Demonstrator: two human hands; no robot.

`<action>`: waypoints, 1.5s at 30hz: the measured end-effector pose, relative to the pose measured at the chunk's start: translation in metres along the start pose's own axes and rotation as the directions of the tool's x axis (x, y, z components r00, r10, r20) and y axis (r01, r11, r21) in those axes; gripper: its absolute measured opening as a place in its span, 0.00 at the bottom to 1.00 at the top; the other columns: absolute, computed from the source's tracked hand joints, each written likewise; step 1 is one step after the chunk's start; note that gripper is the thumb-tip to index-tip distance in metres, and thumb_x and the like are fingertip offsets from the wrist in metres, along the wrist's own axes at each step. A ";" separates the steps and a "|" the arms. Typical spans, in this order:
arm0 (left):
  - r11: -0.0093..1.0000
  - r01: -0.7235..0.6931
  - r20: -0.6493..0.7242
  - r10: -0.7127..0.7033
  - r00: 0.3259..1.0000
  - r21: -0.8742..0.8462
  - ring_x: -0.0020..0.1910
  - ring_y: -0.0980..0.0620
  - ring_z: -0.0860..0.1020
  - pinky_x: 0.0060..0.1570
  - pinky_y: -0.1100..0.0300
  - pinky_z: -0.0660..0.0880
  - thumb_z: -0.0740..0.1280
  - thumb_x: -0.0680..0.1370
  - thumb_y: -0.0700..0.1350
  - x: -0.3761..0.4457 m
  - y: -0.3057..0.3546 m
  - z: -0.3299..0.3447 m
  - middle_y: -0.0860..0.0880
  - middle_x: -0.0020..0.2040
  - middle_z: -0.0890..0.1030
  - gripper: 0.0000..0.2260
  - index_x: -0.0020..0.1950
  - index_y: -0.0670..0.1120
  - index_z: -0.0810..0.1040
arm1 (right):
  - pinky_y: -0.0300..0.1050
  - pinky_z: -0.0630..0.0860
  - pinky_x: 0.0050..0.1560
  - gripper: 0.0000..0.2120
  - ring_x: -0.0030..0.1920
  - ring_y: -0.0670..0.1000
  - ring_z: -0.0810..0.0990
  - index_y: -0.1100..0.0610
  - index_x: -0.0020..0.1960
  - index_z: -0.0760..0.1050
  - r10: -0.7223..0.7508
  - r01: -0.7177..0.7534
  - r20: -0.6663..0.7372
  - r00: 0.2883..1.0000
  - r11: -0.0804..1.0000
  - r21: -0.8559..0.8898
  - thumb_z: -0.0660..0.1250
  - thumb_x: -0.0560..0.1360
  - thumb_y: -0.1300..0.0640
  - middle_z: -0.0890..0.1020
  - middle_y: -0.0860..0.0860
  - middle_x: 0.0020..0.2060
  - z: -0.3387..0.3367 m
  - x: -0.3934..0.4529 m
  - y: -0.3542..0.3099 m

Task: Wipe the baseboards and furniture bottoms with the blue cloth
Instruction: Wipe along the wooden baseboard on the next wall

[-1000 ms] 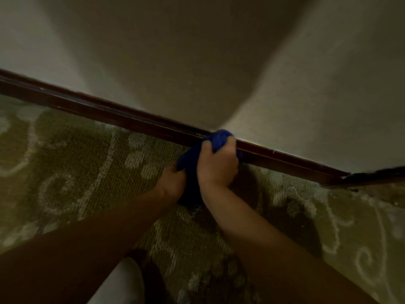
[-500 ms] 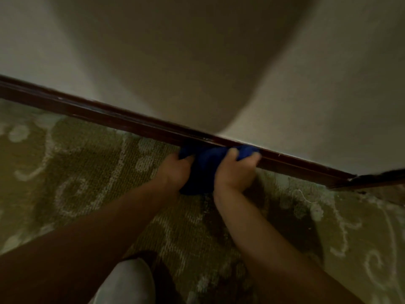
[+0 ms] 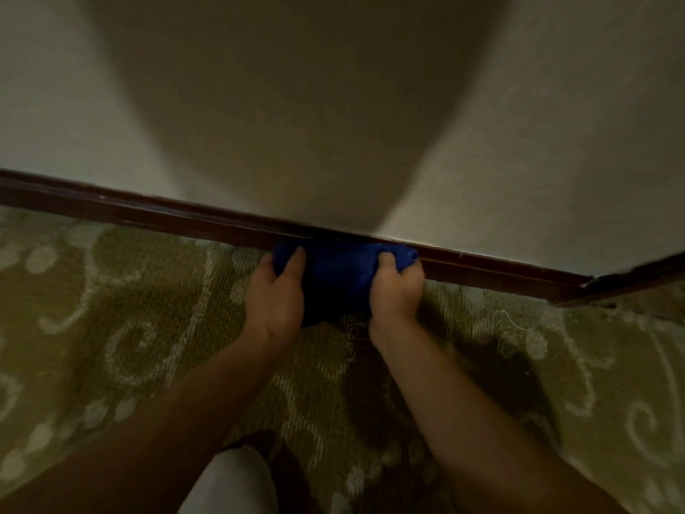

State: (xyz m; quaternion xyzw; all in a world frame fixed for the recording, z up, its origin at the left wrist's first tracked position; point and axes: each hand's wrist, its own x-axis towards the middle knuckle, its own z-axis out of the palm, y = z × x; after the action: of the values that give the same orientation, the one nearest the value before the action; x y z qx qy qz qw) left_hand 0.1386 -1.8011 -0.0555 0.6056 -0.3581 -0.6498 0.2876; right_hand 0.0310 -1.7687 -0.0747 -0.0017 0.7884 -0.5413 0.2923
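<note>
Patterned carpet [image 3: 111, 309] meets baseboard [image 3: 148, 213]; we are gripping the blue cloth [image 3: 337, 272] against it with left hand [image 3: 276, 294] and right hand [image 3: 394, 287], wiping evidently unfinished.

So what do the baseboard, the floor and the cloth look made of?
Baseboard: probably dark wood with a glossy varnish, going by the thin highlights along its edges. Carpet: woven pile, ribbed texture with a pale scroll pattern. Blue cloth: soft fabric, bunching into folds between left hand and right hand.

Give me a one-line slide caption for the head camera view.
Both hands, left hand and right hand, press a blue cloth against the dark baseboard above patterned carpet.
</note>
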 end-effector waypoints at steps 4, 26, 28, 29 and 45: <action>0.996 -0.042 -0.044 0.046 0.998 0.078 0.53 0.43 0.81 0.57 0.44 0.78 0.63 0.81 0.50 0.017 0.016 -0.019 0.47 0.56 0.81 0.10 0.60 0.50 0.76 | 0.51 0.77 0.56 0.05 0.48 0.51 0.80 0.52 0.54 0.73 0.059 -0.070 0.177 0.982 0.996 0.058 0.64 0.78 0.56 0.80 0.51 0.48 0.001 -0.023 0.012; 1.000 -0.004 -0.055 0.004 0.998 -0.005 0.53 0.42 0.82 0.54 0.44 0.79 0.62 0.81 0.44 0.028 0.018 0.013 0.46 0.53 0.82 0.07 0.55 0.52 0.78 | 0.52 0.76 0.62 0.15 0.56 0.50 0.80 0.51 0.63 0.74 0.176 -0.255 0.253 0.951 0.910 0.327 0.67 0.77 0.56 0.81 0.50 0.56 -0.009 -0.011 0.021; 0.999 0.040 -0.102 -0.043 0.994 -0.034 0.51 0.42 0.82 0.52 0.43 0.80 0.62 0.80 0.41 0.030 0.014 0.026 0.45 0.51 0.82 0.08 0.56 0.50 0.77 | 0.50 0.78 0.57 0.13 0.53 0.50 0.81 0.52 0.60 0.75 0.157 -0.194 0.126 0.980 0.901 0.387 0.67 0.76 0.59 0.82 0.50 0.53 -0.011 -0.012 0.015; 0.997 0.068 -0.099 -0.072 0.992 -0.046 0.50 0.41 0.81 0.53 0.42 0.79 0.63 0.79 0.41 0.032 0.010 0.034 0.45 0.51 0.82 0.08 0.56 0.49 0.77 | 0.47 0.79 0.53 0.11 0.50 0.49 0.82 0.52 0.56 0.75 0.140 -0.144 0.041 0.989 0.901 0.409 0.66 0.75 0.61 0.82 0.50 0.50 -0.014 -0.011 0.012; 0.999 0.014 -0.191 -0.020 0.981 -0.036 0.49 0.46 0.80 0.54 0.50 0.79 0.65 0.78 0.44 0.039 0.009 0.035 0.46 0.50 0.81 0.09 0.57 0.45 0.77 | 0.43 0.78 0.49 0.13 0.49 0.48 0.82 0.56 0.59 0.74 0.057 -0.055 0.004 0.998 0.943 0.328 0.67 0.75 0.60 0.82 0.50 0.50 -0.009 -0.017 0.009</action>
State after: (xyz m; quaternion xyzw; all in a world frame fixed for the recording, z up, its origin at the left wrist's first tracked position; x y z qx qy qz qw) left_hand 0.0998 -1.8342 -0.0703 0.6633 -0.3124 -0.5971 0.3255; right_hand 0.0434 -1.7515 -0.0724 0.0708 0.6880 -0.6562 0.3018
